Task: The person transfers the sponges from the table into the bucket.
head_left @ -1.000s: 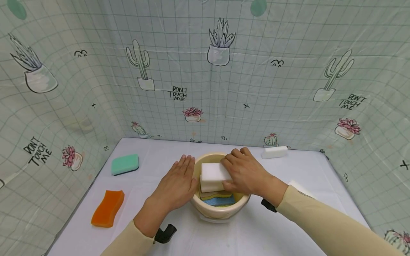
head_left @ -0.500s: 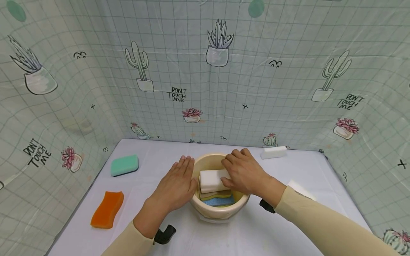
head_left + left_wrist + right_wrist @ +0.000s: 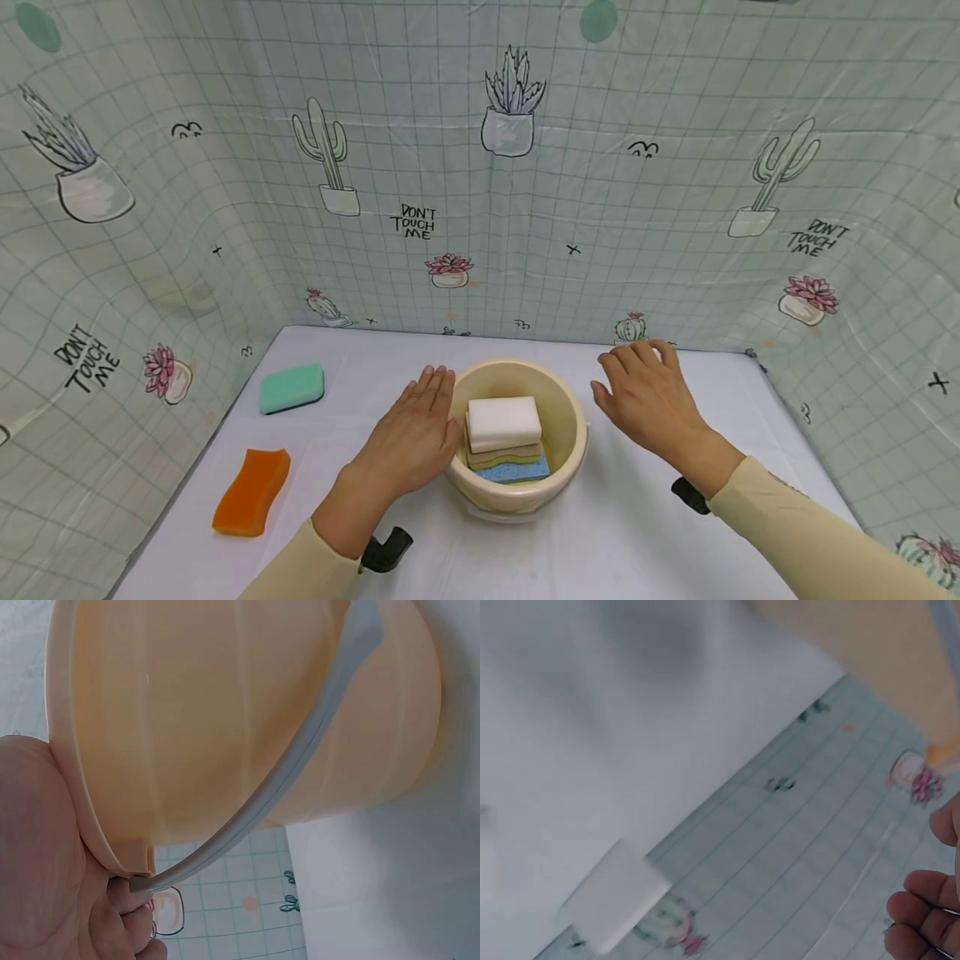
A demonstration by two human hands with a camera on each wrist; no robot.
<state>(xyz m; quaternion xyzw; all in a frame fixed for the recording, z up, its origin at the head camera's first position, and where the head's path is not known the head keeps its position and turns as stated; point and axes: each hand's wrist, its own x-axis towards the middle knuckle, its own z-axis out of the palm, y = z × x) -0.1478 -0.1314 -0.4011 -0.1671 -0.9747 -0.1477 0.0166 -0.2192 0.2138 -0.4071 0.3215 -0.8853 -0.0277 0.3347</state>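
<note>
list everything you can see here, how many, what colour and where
bucket: one, cream, head view's centre
handle: one, grey, on bucket
top sponge: one, white, in bucket
middle sponge: one, tan-yellow, under it
lower sponge: one, blue, beneath that
far sponge: one, mint, far left
near sponge: one, orange, near left
table: one, white, under bucket
block: one, white, table's far edge
blurred object: one, white, right wrist view's left edge
backdrop: one, patterned pale green, behind and beside table
sleeves: two, beige, on forearms
wrist pieces: two, black, at wrists
left hand: one, bare, on bucket rim
right hand: one, bare, right of bucket
</note>
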